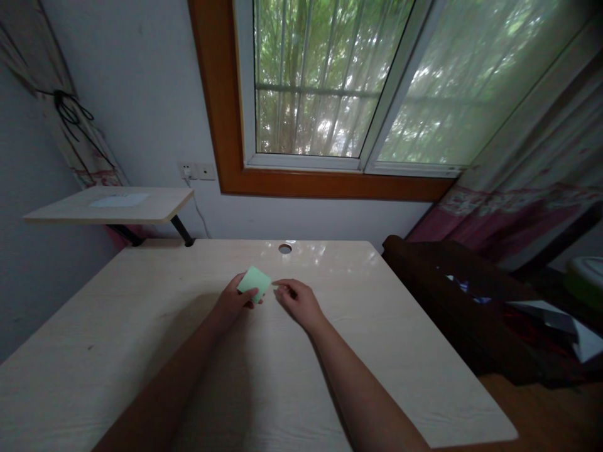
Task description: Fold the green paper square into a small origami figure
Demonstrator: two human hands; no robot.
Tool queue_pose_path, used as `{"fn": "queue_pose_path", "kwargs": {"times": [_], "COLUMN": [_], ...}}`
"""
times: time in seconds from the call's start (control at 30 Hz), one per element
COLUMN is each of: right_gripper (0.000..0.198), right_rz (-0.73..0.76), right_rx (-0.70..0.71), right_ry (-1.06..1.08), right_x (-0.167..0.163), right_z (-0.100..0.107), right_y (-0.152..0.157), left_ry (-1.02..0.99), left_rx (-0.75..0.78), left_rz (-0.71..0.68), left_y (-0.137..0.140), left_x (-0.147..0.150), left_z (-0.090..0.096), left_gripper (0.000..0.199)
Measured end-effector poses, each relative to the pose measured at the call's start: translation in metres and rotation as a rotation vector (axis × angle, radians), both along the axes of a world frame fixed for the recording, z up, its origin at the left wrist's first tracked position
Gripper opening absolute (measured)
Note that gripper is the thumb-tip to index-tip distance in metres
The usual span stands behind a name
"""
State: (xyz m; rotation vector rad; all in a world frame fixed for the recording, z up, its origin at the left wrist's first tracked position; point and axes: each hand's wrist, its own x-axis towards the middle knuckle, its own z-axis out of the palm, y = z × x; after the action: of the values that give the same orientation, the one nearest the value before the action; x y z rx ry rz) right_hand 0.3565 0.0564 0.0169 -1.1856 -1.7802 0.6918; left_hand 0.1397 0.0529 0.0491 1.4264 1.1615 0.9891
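A small pale green sticky note (pixel 255 282) is held over the table in my left hand (pixel 234 297), with the thumb across its lower face and fingers behind. Whether it is one sheet or a thin stack, I cannot tell. Just right of it is my right hand (pixel 300 302), its index finger stretched toward the note's right corner and its other fingers loosely bent. A narrow gap shows between that fingertip and the note, and I see nothing in the right hand. Both forearms reach in over the light wood table (pixel 377 376).
At the back left a raised shelf (pixel 141 213) on black legs carries a white sheet (pixel 120 200). A round cable hole (pixel 285 249) lies near the table's far edge. Dark furniture (pixel 438 301) with papers stands on the right. Behind is a barred window (pixel 325 81).
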Motion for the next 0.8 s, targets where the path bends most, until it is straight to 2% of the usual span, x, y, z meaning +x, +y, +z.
{"fn": "queue_pose_path", "kwargs": {"times": [0.17,0.3,0.43,0.57,0.67,0.8], "right_gripper": [0.035,0.041,0.031,0.024,0.025,0.032], "right_rz": [0.053,0.070,0.119,0.184,0.120,0.045], "right_rx": [-0.036,0.013,0.144,0.227,0.237,0.240], "right_ry": [0.190,0.117,0.018,0.028,0.035,0.063], "right_x": [0.002,-0.002,-0.006,-0.008,-0.005,-0.001], "right_z": [-0.003,0.001,0.008,0.011,0.011,0.009], "right_y": [0.002,0.000,-0.003,-0.003,-0.002,-0.001], "left_ry": [-0.113,-0.167,-0.205,-0.226,-0.262,-0.374], "left_rx": [-0.051,-0.102,-0.137,-0.155,-0.164,-0.187], "left_rz": [-0.076,-0.095,-0.107,-0.153,-0.156,-0.076], "left_y": [0.003,0.003,0.005,0.007,0.009,0.010], "left_x": [0.001,-0.002,0.000,0.001,0.000,-0.002], "left_z": [-0.011,-0.012,-0.013,-0.021,-0.025,-0.023], "left_gripper": [0.074,0.086,0.081,0.074,0.069,0.046]}}
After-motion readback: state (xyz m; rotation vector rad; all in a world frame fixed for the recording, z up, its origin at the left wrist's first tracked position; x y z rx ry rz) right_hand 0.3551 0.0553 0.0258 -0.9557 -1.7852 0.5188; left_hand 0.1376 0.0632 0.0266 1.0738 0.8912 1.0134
